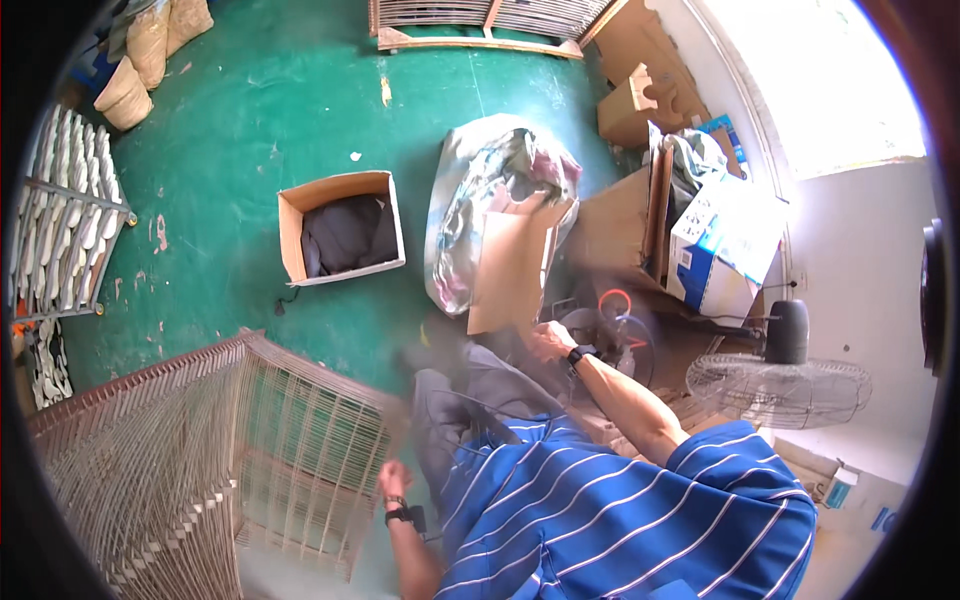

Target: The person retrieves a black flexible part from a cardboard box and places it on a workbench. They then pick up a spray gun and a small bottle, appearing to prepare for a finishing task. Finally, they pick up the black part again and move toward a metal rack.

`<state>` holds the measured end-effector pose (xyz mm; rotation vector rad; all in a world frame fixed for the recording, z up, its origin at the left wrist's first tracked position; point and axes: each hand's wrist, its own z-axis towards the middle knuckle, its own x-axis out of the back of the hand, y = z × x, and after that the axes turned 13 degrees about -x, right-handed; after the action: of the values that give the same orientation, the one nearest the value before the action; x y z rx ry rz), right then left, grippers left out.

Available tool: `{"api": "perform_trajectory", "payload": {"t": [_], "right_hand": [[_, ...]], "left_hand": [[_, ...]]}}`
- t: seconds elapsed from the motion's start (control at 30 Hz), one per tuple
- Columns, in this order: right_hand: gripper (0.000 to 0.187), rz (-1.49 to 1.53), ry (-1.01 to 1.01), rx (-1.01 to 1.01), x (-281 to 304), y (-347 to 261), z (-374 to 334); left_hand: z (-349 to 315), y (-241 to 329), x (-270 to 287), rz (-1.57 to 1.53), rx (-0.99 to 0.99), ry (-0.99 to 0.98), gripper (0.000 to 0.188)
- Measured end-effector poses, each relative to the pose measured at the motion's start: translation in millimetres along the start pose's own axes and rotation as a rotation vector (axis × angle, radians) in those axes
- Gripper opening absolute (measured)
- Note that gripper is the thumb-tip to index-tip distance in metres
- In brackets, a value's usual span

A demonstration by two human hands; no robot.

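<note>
My right hand (pixel 551 343) is closed, by the lower corner of a cardboard sheet (pixel 505 262). What its curled fingers hold, if anything, I cannot make out. The sheet leans against a large bag (pixel 458 205) of crumpled, pale patterned plastic. Low at my side, my left hand (pixel 393 480) is loosely closed next to a rack strung with thin rods (pixel 315 440); nothing shows in it. Ahead and to the left, an open cardboard box (pixel 291 240) stands on the floor with dark grey cloth (pixel 345 236) inside.
A standing fan (pixel 780 385) and stacked cartons (pixel 715 245) line the right wall. At the far left is a rack of pale, elongated pieces (pixel 75 210), with woven sacks (pixel 148 50) behind it. A wooden slatted frame (pixel 490 42) lies at the far edge of the green floor (pixel 270 110).
</note>
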<state>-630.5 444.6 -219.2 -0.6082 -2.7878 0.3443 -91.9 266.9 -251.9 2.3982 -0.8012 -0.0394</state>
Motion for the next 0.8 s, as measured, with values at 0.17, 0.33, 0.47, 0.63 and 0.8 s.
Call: {"api": "perform_trajectory", "payload": {"t": [0.17, 0.33, 0.47, 0.63, 0.8], "right_hand": [[0.034, 0.038, -0.153, 0.060, 0.0, -14.1, 36.6], [0.038, 0.065, -0.164, 0.017, -34.6, -31.5, 23.6], [0.035, 0.102, -0.174, 0.023, -41.7, -36.0, -1.3], [0.032, -0.341, 0.140, 0.134, -26.9, -57.7, -30.6], [0.026, -0.439, 0.253, 0.123, 3.5, -49.1, -16.3]], "left_hand": [[61.8, 128.4, -30.8, -0.034, -0.233, -0.055, 0.030], [123.8, 167.4, -10.9, -0.018, -0.245, -0.008, 0.030], [148.8, 152.8, -3.8, -0.020, -0.146, -0.035, 0.028], [156.9, 128.2, -5.0, 0.030, 0.024, -0.056, 0.023], [158.3, 114.9, -18.0, 0.126, 0.084, -0.120, 0.023]]}}
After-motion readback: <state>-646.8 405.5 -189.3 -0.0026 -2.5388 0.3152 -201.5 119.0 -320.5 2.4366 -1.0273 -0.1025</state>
